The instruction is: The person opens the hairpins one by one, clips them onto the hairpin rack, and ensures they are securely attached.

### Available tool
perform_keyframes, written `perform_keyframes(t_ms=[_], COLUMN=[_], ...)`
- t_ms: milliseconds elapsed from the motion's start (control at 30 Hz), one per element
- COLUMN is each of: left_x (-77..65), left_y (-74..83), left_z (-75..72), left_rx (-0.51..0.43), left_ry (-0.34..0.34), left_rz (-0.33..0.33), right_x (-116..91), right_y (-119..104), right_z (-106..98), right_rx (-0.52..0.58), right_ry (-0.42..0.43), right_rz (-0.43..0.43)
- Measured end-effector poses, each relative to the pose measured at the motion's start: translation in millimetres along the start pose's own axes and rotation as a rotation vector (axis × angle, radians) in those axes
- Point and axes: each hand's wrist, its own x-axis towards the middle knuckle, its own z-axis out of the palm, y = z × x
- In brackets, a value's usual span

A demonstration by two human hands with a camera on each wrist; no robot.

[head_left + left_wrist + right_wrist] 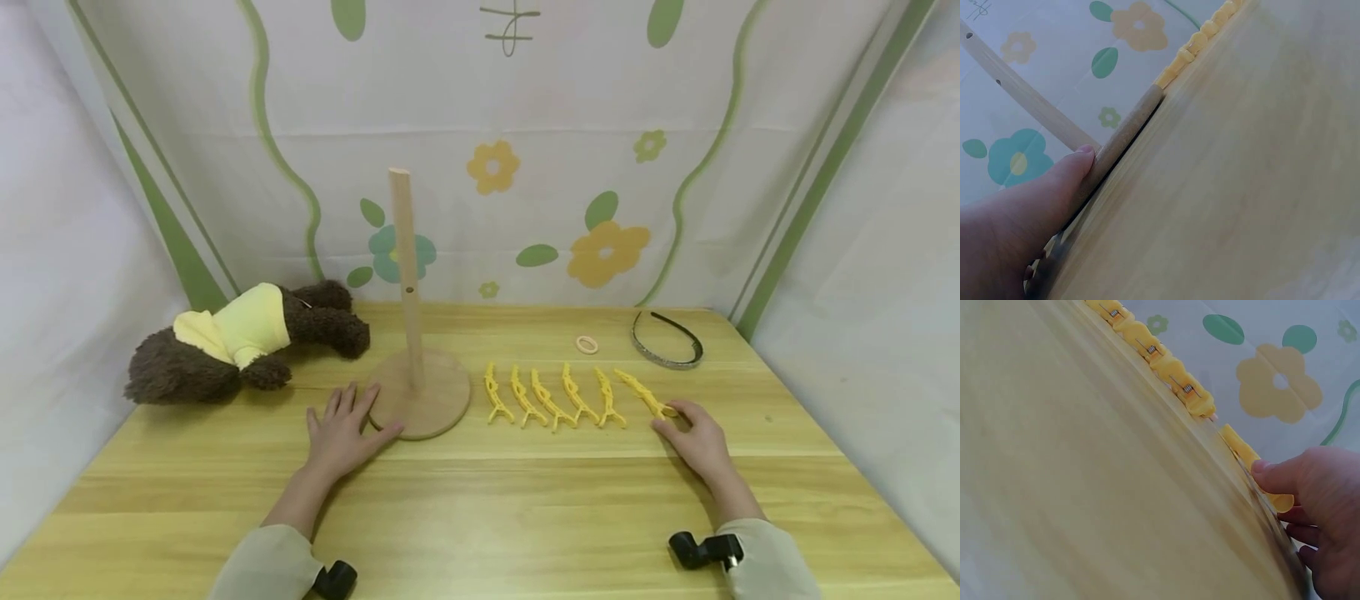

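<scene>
A round wooden base with an upright post, forming a stand (438, 408), is at the middle left. My left hand (341, 437) lies beside it with spread, fairly straight fingers; its thumb (1075, 165) touches the base's rim. At the right, my right hand (699, 440) pinches the lower end of a yellow alligator hair clip (637, 390) between thumb and fingers. That clip lies slanted at the table surface, partly covered by the thumb in the right wrist view. Several more yellow hair clips (570, 392) form a row between the stand and this hand.
Behind the clips are a small pale ring (587, 344) and a dark headband (667, 363) with a glittery front. A brown plush toy (180, 371) in a yellow top lies at the back left. A flower-printed curtain (450, 100) borders the wooden table (480, 517).
</scene>
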Motion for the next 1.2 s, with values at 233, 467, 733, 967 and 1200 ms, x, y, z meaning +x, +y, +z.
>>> perform_keyframes(t_ms=[233, 467, 733, 967, 1200], left_x=[-0.7, 0.2, -0.9, -4.8, -3.1], left_y=[-0.5, -0.4, -0.3, 0.5, 1.1], left_z=[0.8, 0.5, 0.5, -2.6, -1.4], left_rx=[-0.006, -0.002, -0.003, -0.006, -0.008], left_ry=[-0.005, -0.001, -0.004, 0.001, 0.002], left_rz=[-0.002, 0.002, 0.004, 0.003, 0.002], right_x=[2, 4, 2, 2, 5], right_y=[-2, -1, -4, -16, -44], right_z=[-1, 0, -1, -2, 0], right_rx=[0.015, 0.01, 0.002, 0.081, 0.097], right_ry=[0.032, 0.02, 0.015, 0.044, 0.059], right_rz=[-0.015, -0.023, -0.062, -0.12, -0.265])
